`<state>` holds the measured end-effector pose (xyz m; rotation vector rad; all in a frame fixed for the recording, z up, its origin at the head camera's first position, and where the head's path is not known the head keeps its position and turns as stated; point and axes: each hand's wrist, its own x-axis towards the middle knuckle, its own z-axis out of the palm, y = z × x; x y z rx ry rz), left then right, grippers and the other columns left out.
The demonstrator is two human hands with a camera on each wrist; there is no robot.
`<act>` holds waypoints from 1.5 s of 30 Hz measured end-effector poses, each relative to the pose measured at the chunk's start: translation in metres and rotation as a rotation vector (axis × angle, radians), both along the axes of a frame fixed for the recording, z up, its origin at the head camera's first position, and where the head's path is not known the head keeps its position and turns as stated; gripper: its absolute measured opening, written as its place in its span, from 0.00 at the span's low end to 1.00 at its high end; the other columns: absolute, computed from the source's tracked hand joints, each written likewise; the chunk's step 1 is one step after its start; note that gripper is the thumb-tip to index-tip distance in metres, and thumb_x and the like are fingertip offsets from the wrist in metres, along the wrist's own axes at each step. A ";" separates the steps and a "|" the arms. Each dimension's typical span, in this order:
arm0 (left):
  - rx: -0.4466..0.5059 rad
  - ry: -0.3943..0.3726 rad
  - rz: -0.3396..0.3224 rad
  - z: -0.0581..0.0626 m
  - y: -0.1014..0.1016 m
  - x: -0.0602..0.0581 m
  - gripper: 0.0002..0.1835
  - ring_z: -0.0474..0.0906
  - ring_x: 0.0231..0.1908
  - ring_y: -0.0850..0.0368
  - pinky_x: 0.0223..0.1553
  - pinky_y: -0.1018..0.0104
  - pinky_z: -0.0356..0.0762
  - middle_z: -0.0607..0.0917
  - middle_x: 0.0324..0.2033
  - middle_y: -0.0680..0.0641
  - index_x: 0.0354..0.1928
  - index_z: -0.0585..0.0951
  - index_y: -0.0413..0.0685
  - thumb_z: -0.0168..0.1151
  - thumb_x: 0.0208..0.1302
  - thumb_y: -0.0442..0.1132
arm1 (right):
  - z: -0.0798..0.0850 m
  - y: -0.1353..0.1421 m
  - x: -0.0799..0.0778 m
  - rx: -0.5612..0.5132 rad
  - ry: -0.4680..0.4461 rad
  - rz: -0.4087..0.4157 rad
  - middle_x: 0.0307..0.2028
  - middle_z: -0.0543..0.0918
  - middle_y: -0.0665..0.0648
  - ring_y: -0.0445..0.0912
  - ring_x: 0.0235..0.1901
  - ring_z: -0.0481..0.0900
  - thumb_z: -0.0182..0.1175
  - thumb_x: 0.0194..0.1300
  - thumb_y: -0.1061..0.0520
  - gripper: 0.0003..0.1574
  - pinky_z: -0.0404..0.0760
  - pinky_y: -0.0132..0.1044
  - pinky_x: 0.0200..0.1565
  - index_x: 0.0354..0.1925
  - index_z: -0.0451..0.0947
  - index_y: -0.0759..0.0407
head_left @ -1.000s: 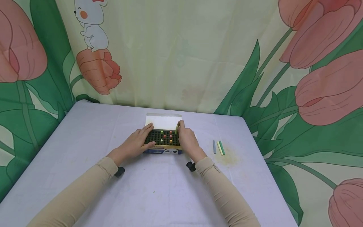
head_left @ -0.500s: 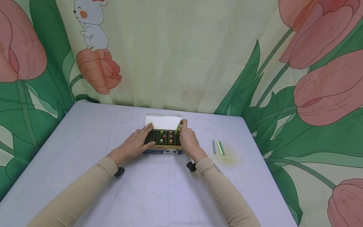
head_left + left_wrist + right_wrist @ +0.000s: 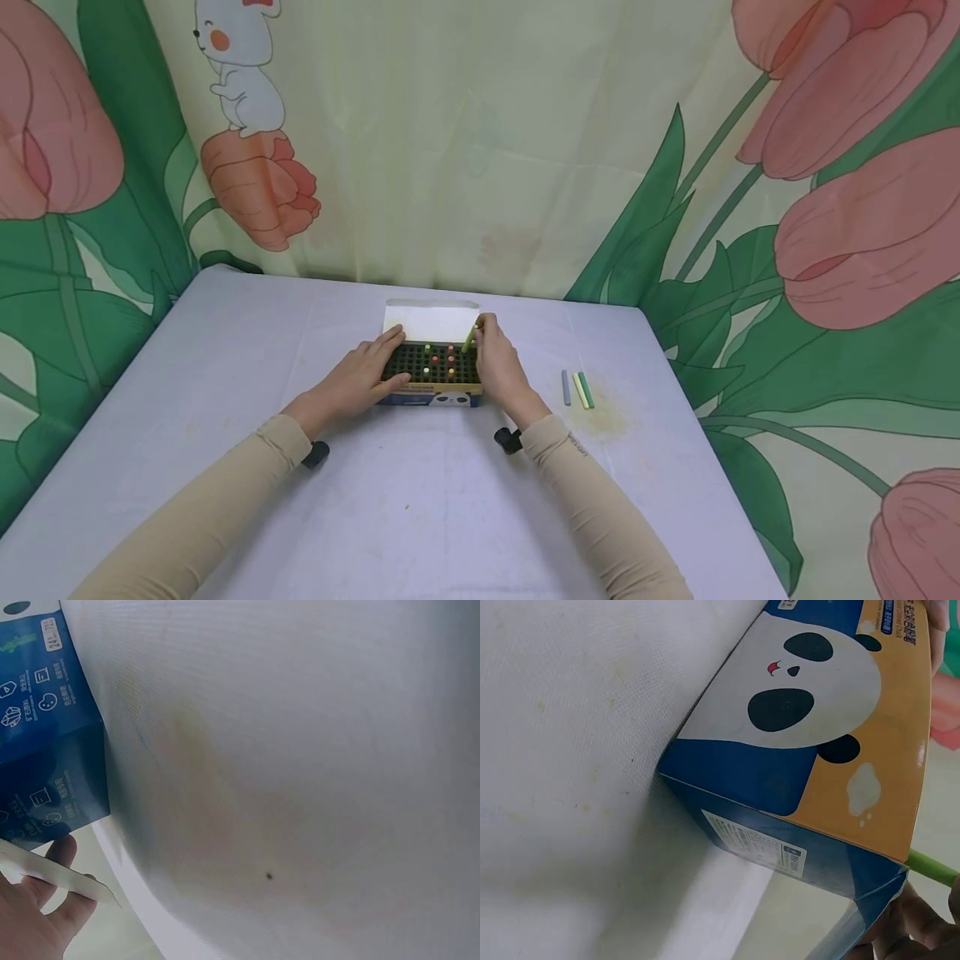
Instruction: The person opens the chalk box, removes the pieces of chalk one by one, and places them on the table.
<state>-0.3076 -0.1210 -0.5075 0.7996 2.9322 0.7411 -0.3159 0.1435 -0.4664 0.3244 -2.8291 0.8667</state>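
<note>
A blue and yellow box of chalk (image 3: 453, 400) with a panda on its front stands with its lid up; its black rack (image 3: 408, 362) holds several coloured chalks upright in round holes. My left hand (image 3: 362, 371) holds the box's left end, thumb along the front edge and fingers toward the back corner. Between the thumb and fingers of my right hand (image 3: 501, 362) is a green chalk (image 3: 469, 339), leaning over the rack's back right corner with its lower end at the holes. The right wrist view shows this chalk just above the box's top edge.
Three loose chalks, blue-grey (image 3: 566, 388), pale yellow (image 3: 581, 391) and green (image 3: 587, 390), lie on the white cloth right of the box. The white lid flap (image 3: 431, 321) rises behind the rack. A printed curtain (image 3: 480, 167) hangs beyond the table's far edge.
My right hand has shifted slightly right, and its fingers have changed position on the green chalk, which now leans more to the right. My left hand and the box have stayed still.
</note>
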 end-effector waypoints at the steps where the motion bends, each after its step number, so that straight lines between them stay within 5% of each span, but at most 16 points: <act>1: 0.000 -0.001 0.002 0.000 0.000 0.000 0.48 0.62 0.73 0.33 0.72 0.35 0.61 0.45 0.84 0.48 0.84 0.47 0.49 0.47 0.76 0.69 | 0.000 0.000 0.000 -0.015 -0.006 -0.004 0.42 0.82 0.61 0.50 0.33 0.82 0.35 0.87 0.52 0.20 0.80 0.40 0.31 0.66 0.60 0.60; 9: 0.004 -0.001 0.005 -0.002 -0.001 0.000 0.48 0.62 0.73 0.34 0.72 0.36 0.61 0.45 0.84 0.49 0.84 0.47 0.50 0.45 0.76 0.70 | 0.003 0.001 0.002 -0.139 -0.038 -0.056 0.28 0.81 0.61 0.47 0.23 0.76 0.34 0.87 0.52 0.18 0.73 0.37 0.23 0.64 0.57 0.61; 27: 0.014 0.000 0.006 -0.001 0.000 0.002 0.47 0.62 0.73 0.33 0.71 0.35 0.62 0.46 0.84 0.48 0.84 0.48 0.49 0.47 0.76 0.69 | 0.002 0.009 0.003 -0.210 0.013 -0.074 0.35 0.81 0.64 0.48 0.24 0.75 0.35 0.87 0.52 0.19 0.77 0.37 0.27 0.63 0.58 0.63; 45: 0.013 0.006 0.010 0.000 0.000 0.003 0.46 0.62 0.73 0.33 0.71 0.34 0.61 0.46 0.84 0.47 0.84 0.48 0.49 0.49 0.77 0.66 | -0.001 0.030 0.005 -0.244 0.013 -0.105 0.45 0.84 0.63 0.52 0.39 0.81 0.46 0.85 0.54 0.15 0.81 0.44 0.40 0.58 0.68 0.63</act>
